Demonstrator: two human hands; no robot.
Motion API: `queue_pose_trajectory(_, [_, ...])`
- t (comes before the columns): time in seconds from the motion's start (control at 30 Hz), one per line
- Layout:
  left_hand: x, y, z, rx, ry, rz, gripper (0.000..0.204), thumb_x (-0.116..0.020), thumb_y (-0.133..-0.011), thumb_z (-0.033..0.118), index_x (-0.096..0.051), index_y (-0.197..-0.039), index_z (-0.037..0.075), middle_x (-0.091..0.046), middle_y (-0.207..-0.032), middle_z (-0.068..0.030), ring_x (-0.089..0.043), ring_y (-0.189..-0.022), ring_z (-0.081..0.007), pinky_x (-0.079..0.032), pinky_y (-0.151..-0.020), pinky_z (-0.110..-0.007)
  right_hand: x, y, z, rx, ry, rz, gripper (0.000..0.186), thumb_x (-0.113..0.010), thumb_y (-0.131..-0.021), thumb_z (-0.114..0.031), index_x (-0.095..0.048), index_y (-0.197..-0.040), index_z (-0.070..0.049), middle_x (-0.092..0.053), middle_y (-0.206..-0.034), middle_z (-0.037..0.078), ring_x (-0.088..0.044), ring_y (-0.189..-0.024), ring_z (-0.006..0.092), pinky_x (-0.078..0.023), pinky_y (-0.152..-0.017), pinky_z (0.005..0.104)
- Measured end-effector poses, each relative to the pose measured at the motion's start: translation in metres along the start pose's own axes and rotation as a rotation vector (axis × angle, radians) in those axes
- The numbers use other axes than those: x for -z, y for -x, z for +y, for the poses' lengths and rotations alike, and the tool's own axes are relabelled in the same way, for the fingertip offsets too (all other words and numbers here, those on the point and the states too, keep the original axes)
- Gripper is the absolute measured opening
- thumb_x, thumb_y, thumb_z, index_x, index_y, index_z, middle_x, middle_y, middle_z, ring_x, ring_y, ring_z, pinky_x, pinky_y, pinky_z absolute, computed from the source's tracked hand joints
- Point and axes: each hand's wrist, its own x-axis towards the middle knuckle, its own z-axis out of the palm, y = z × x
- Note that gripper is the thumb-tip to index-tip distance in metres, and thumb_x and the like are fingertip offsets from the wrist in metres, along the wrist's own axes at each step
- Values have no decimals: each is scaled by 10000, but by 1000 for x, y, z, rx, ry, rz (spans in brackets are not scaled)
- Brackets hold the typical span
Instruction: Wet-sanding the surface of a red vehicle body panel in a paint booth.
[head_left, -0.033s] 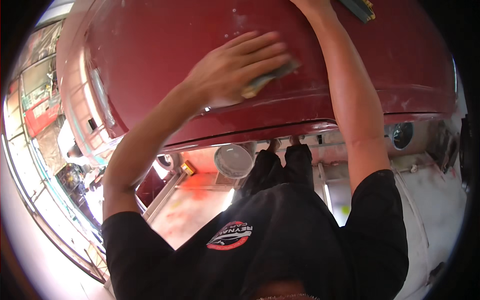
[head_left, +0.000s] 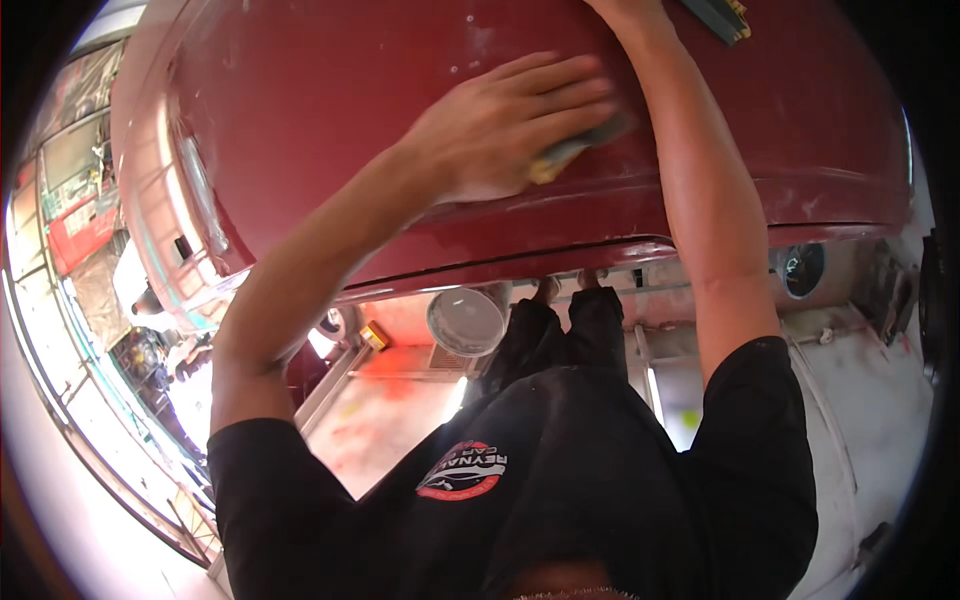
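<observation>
Block (head_left: 583,145), dark grey with a yellowish edge, beneath the left hand (head_left: 515,125) on a smooth-looking red panel (head_left: 340,120). Taking the view as a dial, with noon at its top, the block lies toward 1 o'clock. The left hand grasps it from above, palm down, fingers stretched together toward 2 o'clock; the thumb is hidden and the outline blurred. The right hand (head_left: 628,10) is cut off by the upper edge near 1 o'clock, so whether it is clenched or released cannot be told. A second block (head_left: 715,18), similarly coloured, rests between 1 and 2 o'clock, just beside the right forearm. The held block is probably light, fairly firm and hardly fragile. The soundest hold seems a flat palm over its back, thumb and fingers along its sides, leaving the underside free; uneven pressure could make an edge dig in.
</observation>
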Motion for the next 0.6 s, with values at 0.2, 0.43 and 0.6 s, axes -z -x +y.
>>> queue_pose_trajectory(0.2, [17,105,-13,138,-67,1,659,-798,-835,151,-563,-1448,96,-543,-1530,-101,-440,-1476,-284,-352,-1243,-476,16,-3,11,-68,-26,-129,410,-799,-864,-381,-614,-971,-31,-669,-947,204,-639,-928,437,-495,-783,540])
queue_pose_trajectory(0.43, [19,71,-21,214,-89,100,734,-799,-804,84,-531,-1487,106,-514,-1553,-134,-455,-1463,-334,-374,-1219,-508,6,-3,1,19,16,-25,389,-794,-873,-360,-604,-952,-29,-669,-917,199,-645,-922,425,-493,-799,528])
queue_pose_trajectory(0.6, [13,-8,-38,44,-83,130,429,-453,-1048,168,-545,-1423,-19,-546,-1474,-236,-467,-1407,-410,-385,-1165,-470,19,-3,-1,-123,-183,-176,390,-797,-872,-352,-599,-946,-24,-672,-918,207,-648,-921,417,-497,-794,529])
